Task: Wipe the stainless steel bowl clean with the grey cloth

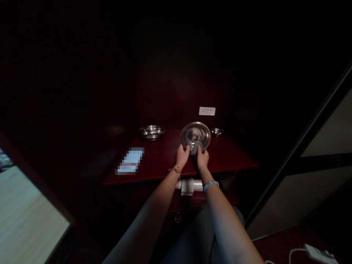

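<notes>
Tilted up over the dark red desk is a shiny round metal plate [189, 132], its inner face turned toward me. My left hand [182, 155] grips the plate's lower left rim, thumb on top. At the lower right, my right hand [202, 157] is closed on a grey cloth [196, 147] that it presses against the plate's face. A stack of shiny metal dishes [151, 132] stands to the left on the desk. Behind the plate to the right sits a small metal bowl [217, 132].
A blurred-out flat bright item [131, 161] lies on the left of the red desk [162, 161]. White sockets [207, 111] are set in the back wall. Under the desktop are a white cylinder [198, 185] and a drawer knob [178, 217]. A power strip [320, 253] lies at lower right.
</notes>
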Tool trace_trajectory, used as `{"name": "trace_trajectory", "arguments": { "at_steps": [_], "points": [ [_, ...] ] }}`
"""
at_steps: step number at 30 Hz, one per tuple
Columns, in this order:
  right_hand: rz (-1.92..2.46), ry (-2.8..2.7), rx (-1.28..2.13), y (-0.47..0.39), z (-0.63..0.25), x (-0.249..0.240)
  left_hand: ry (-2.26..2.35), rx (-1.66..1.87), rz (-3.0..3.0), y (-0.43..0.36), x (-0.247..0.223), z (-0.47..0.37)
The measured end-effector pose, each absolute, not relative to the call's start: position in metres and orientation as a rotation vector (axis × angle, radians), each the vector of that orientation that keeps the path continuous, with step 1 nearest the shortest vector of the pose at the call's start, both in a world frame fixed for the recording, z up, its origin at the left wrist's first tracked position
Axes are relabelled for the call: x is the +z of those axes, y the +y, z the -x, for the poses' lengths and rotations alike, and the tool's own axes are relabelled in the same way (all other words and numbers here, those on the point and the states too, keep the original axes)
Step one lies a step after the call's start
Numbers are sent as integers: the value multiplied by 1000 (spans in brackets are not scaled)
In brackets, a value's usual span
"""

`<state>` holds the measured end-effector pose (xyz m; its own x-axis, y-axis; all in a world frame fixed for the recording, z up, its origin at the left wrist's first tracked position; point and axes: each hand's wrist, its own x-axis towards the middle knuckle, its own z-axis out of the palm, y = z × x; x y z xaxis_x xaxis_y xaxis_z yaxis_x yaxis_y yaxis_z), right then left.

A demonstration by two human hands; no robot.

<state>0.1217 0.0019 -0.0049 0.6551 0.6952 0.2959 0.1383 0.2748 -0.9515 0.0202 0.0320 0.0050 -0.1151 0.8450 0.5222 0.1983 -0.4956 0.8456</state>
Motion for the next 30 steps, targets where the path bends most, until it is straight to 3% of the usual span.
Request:
{"name": "trace_trajectory", "arguments": {
  "at_steps": [16,30],
  "points": [
    [1298,-881,434,0,-121,-3,950,1656,-1602,37,-1,-23],
    [1272,-857,413,5,-122,-6,1041,1712,-1593,36,1,-21]
  ]
}}
